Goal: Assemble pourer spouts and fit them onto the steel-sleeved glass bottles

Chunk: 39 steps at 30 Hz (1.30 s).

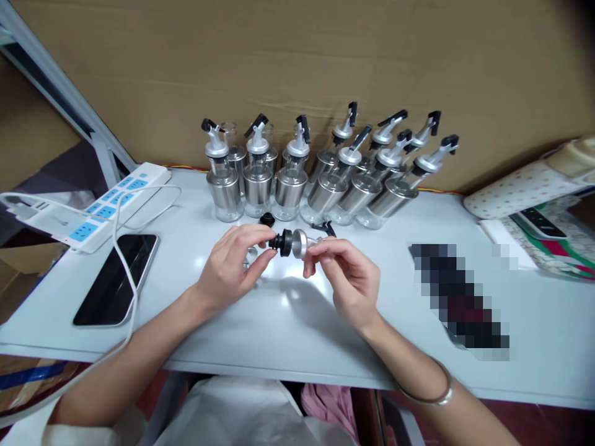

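Note:
Between thumb and fingers, my left hand (233,259) pinches a black ribbed stopper (281,242), held level over the table. Facing it, my right hand (348,272) grips a silver pourer cap (301,244) by its narrow end, the cup-shaped opening turned toward the stopper. The two parts are very close; I cannot tell whether they touch. Just beyond them lie another black stopper (266,219) and a black lever piece (327,229). Partly hidden behind my left fingers is a small silver ring-like part (251,256).
Several glass-and-steel bottles (290,191) with lever pourers stand along the cardboard wall (297,56). A power strip (111,207), a white cable (127,266) and a phone (118,279) lie on the left. Toward the right are a blurred-out object (460,297) and a dotted tumbler (520,183).

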{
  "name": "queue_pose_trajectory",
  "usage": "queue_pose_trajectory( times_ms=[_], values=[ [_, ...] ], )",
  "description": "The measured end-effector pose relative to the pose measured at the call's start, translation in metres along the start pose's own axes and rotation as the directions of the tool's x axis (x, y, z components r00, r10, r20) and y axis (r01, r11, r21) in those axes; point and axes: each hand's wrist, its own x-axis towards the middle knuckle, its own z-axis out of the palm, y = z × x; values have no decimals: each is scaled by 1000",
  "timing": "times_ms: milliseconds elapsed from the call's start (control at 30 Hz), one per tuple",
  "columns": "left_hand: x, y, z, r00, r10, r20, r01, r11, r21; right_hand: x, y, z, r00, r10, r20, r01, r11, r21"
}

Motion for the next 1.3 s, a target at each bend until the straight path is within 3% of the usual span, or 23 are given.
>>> queue_pose_trajectory(
  times_ms=[300, 633, 867, 1300],
  values=[
    [0, 3, 0, 994, -113, 0, 112, 985, -133, 1, 1, 3, 996, 70, -60, -68, 997, 35],
    [0, 1, 2, 997, -76, 14, 77, 989, -126, -1, 5, 1, 998, 59, 20, -57, 994, -98],
    [1, -2, 2, 998, -58, 7, 58, 991, -118, -2, 4, 2, 999, 38, 3, -37, 990, -138],
    [0, -1, 2, 997, -30, 68, 37, 994, -103, 4, 6, 0, 982, 176, -65, -185, 963, -196]
  ],
)
